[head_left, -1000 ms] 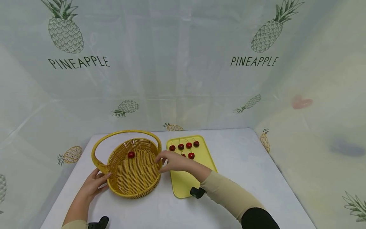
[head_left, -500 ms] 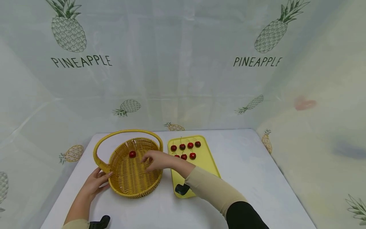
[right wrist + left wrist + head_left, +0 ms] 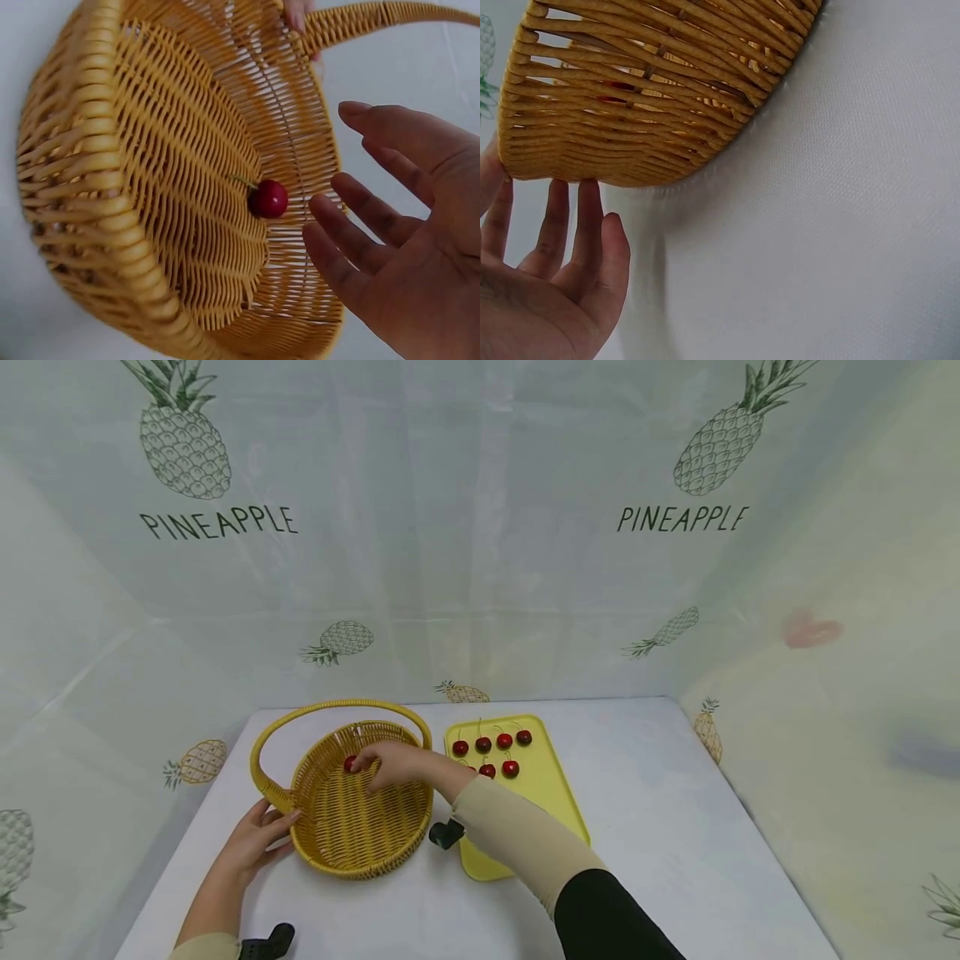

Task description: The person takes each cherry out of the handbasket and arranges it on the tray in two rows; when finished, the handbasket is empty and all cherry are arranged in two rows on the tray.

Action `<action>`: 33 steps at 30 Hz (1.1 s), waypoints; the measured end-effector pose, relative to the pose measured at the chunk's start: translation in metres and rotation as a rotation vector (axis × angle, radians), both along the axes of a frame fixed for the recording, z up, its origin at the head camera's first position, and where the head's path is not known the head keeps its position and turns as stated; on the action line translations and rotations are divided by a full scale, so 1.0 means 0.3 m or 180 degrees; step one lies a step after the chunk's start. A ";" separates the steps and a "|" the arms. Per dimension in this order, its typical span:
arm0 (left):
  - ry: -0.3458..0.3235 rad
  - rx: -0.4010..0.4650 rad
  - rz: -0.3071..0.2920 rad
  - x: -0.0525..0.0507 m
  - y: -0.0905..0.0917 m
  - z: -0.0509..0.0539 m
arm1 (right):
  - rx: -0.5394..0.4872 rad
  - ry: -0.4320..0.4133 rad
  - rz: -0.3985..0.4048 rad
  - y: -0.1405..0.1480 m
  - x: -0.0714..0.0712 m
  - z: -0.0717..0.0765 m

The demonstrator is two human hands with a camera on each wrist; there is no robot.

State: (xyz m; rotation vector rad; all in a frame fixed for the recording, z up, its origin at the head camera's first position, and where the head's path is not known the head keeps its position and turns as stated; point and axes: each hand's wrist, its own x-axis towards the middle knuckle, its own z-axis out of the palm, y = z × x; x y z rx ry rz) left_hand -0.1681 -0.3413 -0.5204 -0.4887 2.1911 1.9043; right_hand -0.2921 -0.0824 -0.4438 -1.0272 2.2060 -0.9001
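A round yellow wicker basket (image 3: 352, 835) with a tall arched handle stands on the left half of the table. My left hand (image 3: 253, 842) grips its left rim, the thumb over the edge and the other fingers (image 3: 589, 217) against the woven outside. Inside, near the far side, lies one dark red cherry (image 3: 270, 199) with a green stem. Over the basket's interior my right hand (image 3: 401, 764) reaches in from the right, fingers relaxed and parted. In the right wrist view its fingertips are near the cherry and hold nothing; the hand partly covers the cherry in the head view.
A yellow rectangular tray (image 3: 551, 802) lies right of the basket, with several cherries (image 3: 504, 740) at its far end; the right forearm crosses over it. White cloth covers the table (image 3: 660, 827). A pineapple-printed curtain (image 3: 465, 568) hangs behind.
My right hand has moved left from the basket's right rim to above its interior, close to the cherry. My left hand stays at the rim. The head view has shifted slightly.
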 end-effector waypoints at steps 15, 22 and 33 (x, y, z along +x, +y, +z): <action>0.0003 -0.0040 -0.0042 -0.018 -0.006 0.012 | 0.0080 -0.0076 -0.0004 -0.099 -0.078 -0.046; -0.0043 -0.0065 -0.0028 -0.012 -0.002 0.004 | 0.0177 -0.0052 -0.0152 -0.113 -0.092 -0.079; -0.0087 -0.0036 0.0068 -0.010 0.001 -0.005 | 0.0136 -0.0121 -0.0357 -0.136 -0.118 -0.132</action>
